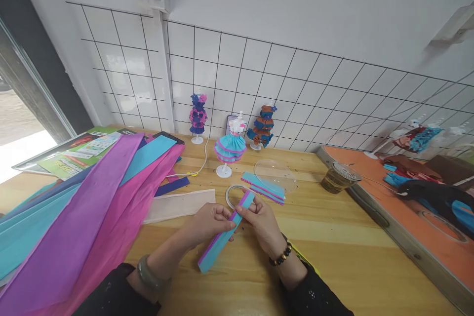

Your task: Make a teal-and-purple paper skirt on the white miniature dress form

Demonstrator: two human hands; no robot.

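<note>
A folded turquoise strip with a purple edge slants between both hands above the wooden table. My left hand pinches its middle, thumb on top. My right hand holds it near the upper end, its thumb also on top. Just behind the strip lies a round white ring, partly covered. Further back are stacked turquoise and purple strips, beside a clear round disc. A pale strip of fabric lies to the left of my hands.
Long purple fabric and other coloured sheets cover the left side. Small dress forms, one in a turquoise dress, stand by the wall grid. At right are a lidded cup and an orange surface. Something yellow lies beside my right wrist.
</note>
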